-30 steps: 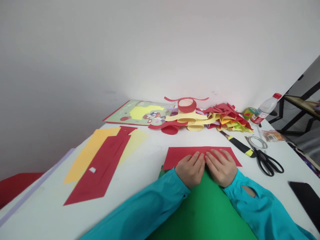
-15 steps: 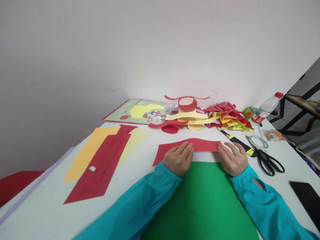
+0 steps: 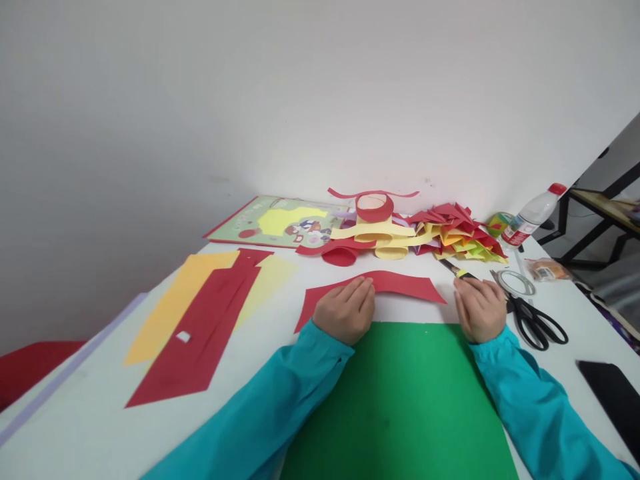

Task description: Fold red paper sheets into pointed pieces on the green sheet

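Rolled papers [image 3: 376,212] and folded papers [image 3: 457,230] look done, the red strip [image 3: 396,283] isn't yet — left hand [image 3: 345,311] pinching it, right hand [image 3: 481,311] apart, can't tell if it's empty.

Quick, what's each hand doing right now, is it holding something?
Left hand: closed, holding the red paper strip.
Right hand: loosely curled, apart from that strip; whether it's gripping anything can't be told.

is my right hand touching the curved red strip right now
Apart: in the head view, white tabletop shows between the right hand and the near end of the red strip.
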### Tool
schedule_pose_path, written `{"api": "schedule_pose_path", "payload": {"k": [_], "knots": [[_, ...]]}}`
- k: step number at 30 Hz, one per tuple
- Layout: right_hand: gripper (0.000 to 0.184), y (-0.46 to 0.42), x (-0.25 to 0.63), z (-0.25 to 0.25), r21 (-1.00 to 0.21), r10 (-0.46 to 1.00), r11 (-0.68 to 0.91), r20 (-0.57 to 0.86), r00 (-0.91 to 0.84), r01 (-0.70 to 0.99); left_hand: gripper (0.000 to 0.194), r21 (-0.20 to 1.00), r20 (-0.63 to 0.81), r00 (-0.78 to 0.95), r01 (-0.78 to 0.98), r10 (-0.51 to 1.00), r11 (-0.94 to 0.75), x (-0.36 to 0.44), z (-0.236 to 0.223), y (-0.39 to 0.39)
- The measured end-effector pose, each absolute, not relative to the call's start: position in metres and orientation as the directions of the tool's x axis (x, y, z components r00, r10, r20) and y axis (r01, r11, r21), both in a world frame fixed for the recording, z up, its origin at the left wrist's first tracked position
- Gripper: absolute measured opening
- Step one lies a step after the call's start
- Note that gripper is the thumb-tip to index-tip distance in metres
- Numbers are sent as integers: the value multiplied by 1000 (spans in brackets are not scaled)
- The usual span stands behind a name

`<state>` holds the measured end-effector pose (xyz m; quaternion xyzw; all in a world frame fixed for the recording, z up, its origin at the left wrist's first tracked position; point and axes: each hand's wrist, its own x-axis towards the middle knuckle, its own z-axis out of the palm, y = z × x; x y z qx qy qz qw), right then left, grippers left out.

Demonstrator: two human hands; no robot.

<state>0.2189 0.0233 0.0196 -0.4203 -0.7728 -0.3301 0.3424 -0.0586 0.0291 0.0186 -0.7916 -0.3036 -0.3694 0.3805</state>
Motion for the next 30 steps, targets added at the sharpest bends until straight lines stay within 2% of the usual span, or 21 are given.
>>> {"api": "schedule_pose_path", "payload": {"k": [4,7,14,23,30], "knots": [[31,10,184,16,253,440,579,704,-558,775,12,-374,798,568,727,199,-576,-44,16,21],[24,6,171,11,282,405,601,699,-589,748,14,-357,780,588,699,213,-620,-33,14,13],[22,2,172,3,317,346,661,676,-650,680,26,-326,749,629,621,206,-713,-13,14,0],[27,9,187,13,307,369,560,739,-564,769,13,-339,788,577,698,215,-631,-33,15,16],[32,12,196,14,313,371,503,764,-528,806,10,-356,815,542,748,205,-560,-50,19,23]]}}
